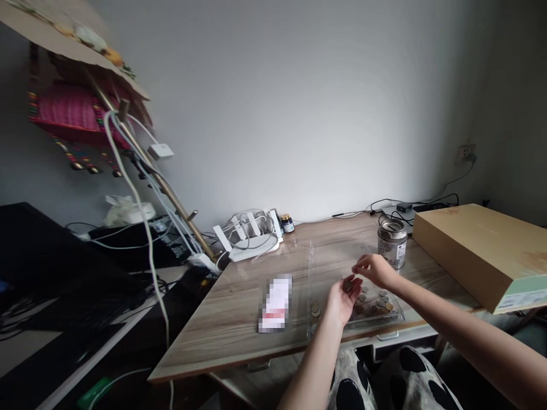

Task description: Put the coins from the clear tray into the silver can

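Note:
My left hand (343, 299) is turned palm up over a clear plastic tray (310, 296). Its fingers curl round what look like coins (349, 283). Just above and to the right, my right hand (374, 270) has thumb and fingertips pinched together; whatever is between them is too small to make out. Several coins (383, 299) lie loose in the tray, silver and gold-coloured, with two or three more (315, 309) at its left side. Behind my right hand stands a round metal tin (392, 245), its lid on.
A large cardboard box (482, 245) occupies the desk's right side. Left of the tray lies a blurred-out flat item (276, 302). A white router (254, 247) and a small dark jar (288, 223) stand near the wall. A white cable (147, 228) hangs at the left.

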Demonstrator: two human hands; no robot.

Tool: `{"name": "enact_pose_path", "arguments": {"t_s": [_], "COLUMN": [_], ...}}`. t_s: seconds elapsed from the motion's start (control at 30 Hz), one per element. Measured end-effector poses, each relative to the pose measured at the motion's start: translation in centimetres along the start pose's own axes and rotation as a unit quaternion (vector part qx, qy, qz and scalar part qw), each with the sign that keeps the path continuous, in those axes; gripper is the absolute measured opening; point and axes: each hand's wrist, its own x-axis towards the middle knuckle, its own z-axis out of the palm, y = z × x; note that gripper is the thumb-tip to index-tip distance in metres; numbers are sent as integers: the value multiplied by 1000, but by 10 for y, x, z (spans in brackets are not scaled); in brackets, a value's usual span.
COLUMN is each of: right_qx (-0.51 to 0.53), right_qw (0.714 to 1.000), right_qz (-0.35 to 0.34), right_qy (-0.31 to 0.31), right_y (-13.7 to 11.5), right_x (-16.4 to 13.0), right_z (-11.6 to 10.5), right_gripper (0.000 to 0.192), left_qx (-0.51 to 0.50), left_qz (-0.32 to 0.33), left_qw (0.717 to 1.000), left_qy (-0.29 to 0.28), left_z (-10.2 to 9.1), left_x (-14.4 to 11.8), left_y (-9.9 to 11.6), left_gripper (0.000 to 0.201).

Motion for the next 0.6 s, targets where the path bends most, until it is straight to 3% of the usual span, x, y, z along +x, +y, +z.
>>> {"name": "enact_pose_path", "arguments": {"t_s": [0.07, 0.17, 0.3, 0.4, 0.6], "right_qx": [-40, -148, -253, -283, -277], "right_qw": [996, 962, 932, 928, 934], "right_qz": [24, 115, 173, 180, 166], "right_qy": [81, 197, 192, 165, 150], "right_y": [12, 35, 60, 66, 65], "right_x": [7, 22, 38, 43, 48], "right_z": [-24, -69, -106, -111, -98], "right_gripper": [28, 27, 20, 19, 22], "left_qx": [10, 38, 77, 84, 77], "left_qz": [-1, 19, 59, 61, 50], "left_qw": [1000, 999, 995, 995, 996], "left_qy": [-7, 9, 20, 12, 0], "left_z": [-2, -2, 2, 3, -1], "left_x": [-2, -5, -8, -10, -8], "left_y": [1, 0, -1, 0, 0], "left_gripper": [16, 14, 11, 9, 8]}}
